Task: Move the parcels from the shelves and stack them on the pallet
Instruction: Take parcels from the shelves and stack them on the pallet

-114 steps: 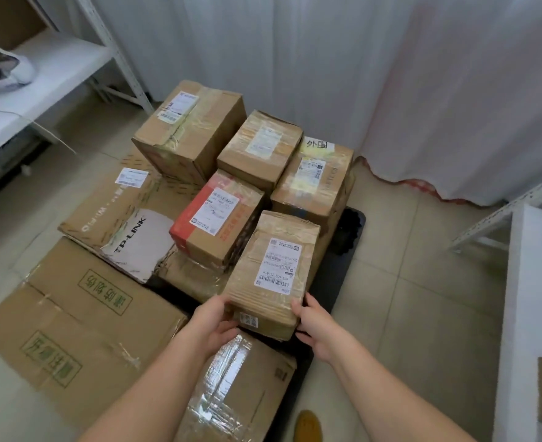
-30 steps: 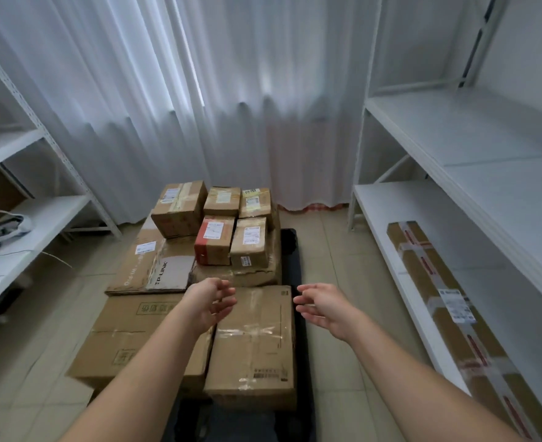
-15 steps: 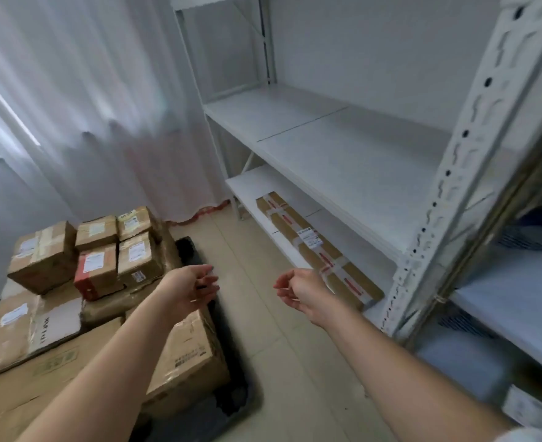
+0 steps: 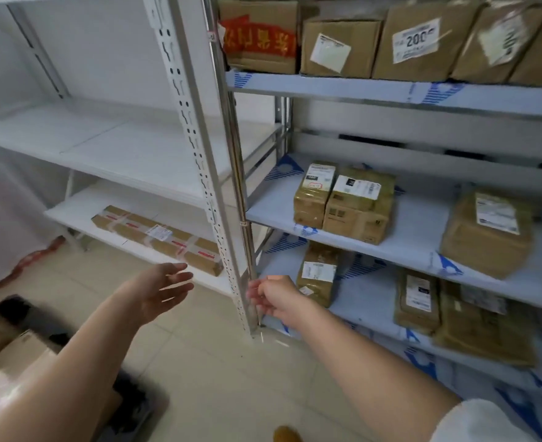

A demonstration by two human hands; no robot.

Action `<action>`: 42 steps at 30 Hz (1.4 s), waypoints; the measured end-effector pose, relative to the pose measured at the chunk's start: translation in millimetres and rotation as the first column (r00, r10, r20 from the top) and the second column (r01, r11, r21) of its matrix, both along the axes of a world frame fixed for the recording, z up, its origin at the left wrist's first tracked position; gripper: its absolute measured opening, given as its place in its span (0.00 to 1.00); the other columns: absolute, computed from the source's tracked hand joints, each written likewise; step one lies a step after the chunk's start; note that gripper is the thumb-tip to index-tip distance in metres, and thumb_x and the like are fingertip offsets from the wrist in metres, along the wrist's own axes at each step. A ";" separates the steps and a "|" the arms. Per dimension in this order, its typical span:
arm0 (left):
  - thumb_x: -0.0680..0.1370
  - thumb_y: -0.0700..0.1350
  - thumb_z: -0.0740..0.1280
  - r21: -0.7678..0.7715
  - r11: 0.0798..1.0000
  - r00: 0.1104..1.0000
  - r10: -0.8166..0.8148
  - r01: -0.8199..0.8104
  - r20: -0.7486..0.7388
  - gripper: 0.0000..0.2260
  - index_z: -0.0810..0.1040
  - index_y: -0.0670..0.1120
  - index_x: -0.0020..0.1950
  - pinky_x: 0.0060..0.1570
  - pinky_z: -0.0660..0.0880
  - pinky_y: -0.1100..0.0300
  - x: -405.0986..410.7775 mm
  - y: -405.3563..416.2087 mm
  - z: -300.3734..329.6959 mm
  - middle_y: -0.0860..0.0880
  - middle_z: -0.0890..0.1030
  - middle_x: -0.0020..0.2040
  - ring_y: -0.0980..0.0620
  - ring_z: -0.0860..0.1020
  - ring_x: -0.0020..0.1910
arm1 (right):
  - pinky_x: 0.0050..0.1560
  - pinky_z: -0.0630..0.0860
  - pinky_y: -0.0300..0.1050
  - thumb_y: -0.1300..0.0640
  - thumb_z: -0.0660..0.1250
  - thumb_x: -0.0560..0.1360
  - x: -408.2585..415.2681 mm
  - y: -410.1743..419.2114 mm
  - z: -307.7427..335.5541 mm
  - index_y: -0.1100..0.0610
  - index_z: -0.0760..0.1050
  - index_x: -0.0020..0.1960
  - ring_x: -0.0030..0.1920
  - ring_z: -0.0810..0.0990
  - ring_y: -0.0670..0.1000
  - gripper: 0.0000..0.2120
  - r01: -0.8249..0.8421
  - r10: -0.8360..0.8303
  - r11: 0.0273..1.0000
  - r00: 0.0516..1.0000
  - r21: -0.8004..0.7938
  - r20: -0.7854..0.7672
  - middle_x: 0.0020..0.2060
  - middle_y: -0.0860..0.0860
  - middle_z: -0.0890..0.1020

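Sitting on shelf (image 4: 422,247), taped brown parcels (image 4: 358,205)

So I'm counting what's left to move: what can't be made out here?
- Top-shelf parcels: head view, tops cut off by the frame's upper edge.
- Bottom-shelf parcels: blurred, labels unreadable.
- Pallet: mostly cut off at the lower left.
- Right hand: its fingers are blurred.

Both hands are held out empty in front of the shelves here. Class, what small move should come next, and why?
Probably reach the right hand forward to the upright parcel just behind it on the low shelf. Both hands hold nothing, the left hand is open, and that parcel looks nearest.
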State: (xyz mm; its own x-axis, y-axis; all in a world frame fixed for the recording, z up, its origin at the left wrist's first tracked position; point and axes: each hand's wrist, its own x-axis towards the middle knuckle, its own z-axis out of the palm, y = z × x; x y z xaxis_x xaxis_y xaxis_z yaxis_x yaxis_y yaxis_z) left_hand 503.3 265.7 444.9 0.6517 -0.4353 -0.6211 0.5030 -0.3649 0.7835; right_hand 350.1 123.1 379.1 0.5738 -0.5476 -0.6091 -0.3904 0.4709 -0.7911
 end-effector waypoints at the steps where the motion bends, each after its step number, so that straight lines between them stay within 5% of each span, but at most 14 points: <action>1: 0.83 0.40 0.59 -0.016 1.000 1.000 0.006 -0.006 0.002 0.08 0.78 0.43 0.52 0.47 0.76 0.57 -10.2 -8.7 2.2 0.45 0.81 0.48 0.47 0.80 0.45 | 0.34 0.71 0.38 0.68 0.53 0.78 -17.7 -7.6 1.9 0.59 0.76 0.48 0.33 0.76 0.47 0.14 0.031 -0.031 0.999 1.000 -0.010 0.000 0.37 0.53 0.81; 18: 0.81 0.38 0.61 -0.016 0.975 0.973 -0.224 0.223 -0.058 0.05 0.77 0.41 0.50 0.42 0.75 0.57 -269.6 -249.9 -7.3 0.43 0.80 0.45 0.47 0.78 0.43 | 0.36 0.71 0.37 0.68 0.56 0.79 -314.2 -169.0 -0.2 0.57 0.76 0.46 0.35 0.76 0.47 0.12 0.331 -0.331 0.943 0.944 0.036 0.004 0.37 0.51 0.80; 22: 0.83 0.40 0.60 -0.031 0.930 0.929 -0.367 0.366 -0.045 0.07 0.77 0.42 0.49 0.41 0.76 0.58 -371.6 -330.9 -14.6 0.44 0.81 0.45 0.47 0.78 0.41 | 0.41 0.76 0.40 0.68 0.57 0.79 -407.6 -231.4 -1.2 0.59 0.78 0.50 0.36 0.77 0.48 0.11 0.521 -0.522 0.853 0.853 -0.031 -0.018 0.38 0.53 0.81; 27: 0.81 0.41 0.65 -0.012 0.752 0.752 -0.659 0.659 0.016 0.05 0.77 0.42 0.54 0.47 0.79 0.55 -464.1 -383.0 -4.6 0.44 0.82 0.49 0.44 0.82 0.46 | 0.33 0.74 0.37 0.69 0.55 0.78 -477.6 -279.4 5.3 0.57 0.77 0.49 0.34 0.76 0.48 0.14 0.719 -0.720 0.690 0.693 -0.081 0.026 0.37 0.53 0.80; 31: 0.81 0.40 0.64 0.005 0.729 0.727 -0.683 0.684 0.072 0.05 0.78 0.41 0.54 0.48 0.79 0.55 -483.8 -417.7 6.1 0.45 0.83 0.46 0.45 0.82 0.46 | 0.31 0.72 0.36 0.71 0.56 0.78 -507.9 -300.7 22.2 0.56 0.75 0.52 0.33 0.76 0.47 0.13 0.786 -0.780 0.611 0.618 -0.090 0.101 0.38 0.53 0.79; 36: 0.81 0.38 0.64 -0.076 0.755 0.758 -0.649 0.652 0.063 0.06 0.78 0.40 0.56 0.42 0.77 0.55 -486.5 -446.3 22.9 0.43 0.83 0.48 0.45 0.81 0.47 | 0.36 0.73 0.37 0.69 0.57 0.79 -525.6 -316.3 39.7 0.57 0.77 0.52 0.35 0.77 0.46 0.12 0.795 -0.787 0.599 0.606 -0.093 0.115 0.39 0.52 0.80; 42: 0.82 0.39 0.63 -0.134 0.736 0.746 -0.664 0.664 0.049 0.08 0.78 0.39 0.58 0.46 0.77 0.54 -484.7 -466.9 18.0 0.40 0.82 0.55 0.43 0.80 0.51 | 0.42 0.75 0.39 0.65 0.59 0.80 -532.8 -319.3 48.6 0.56 0.77 0.50 0.40 0.79 0.48 0.09 0.694 -0.694 0.718 0.719 -0.044 0.025 0.42 0.52 0.81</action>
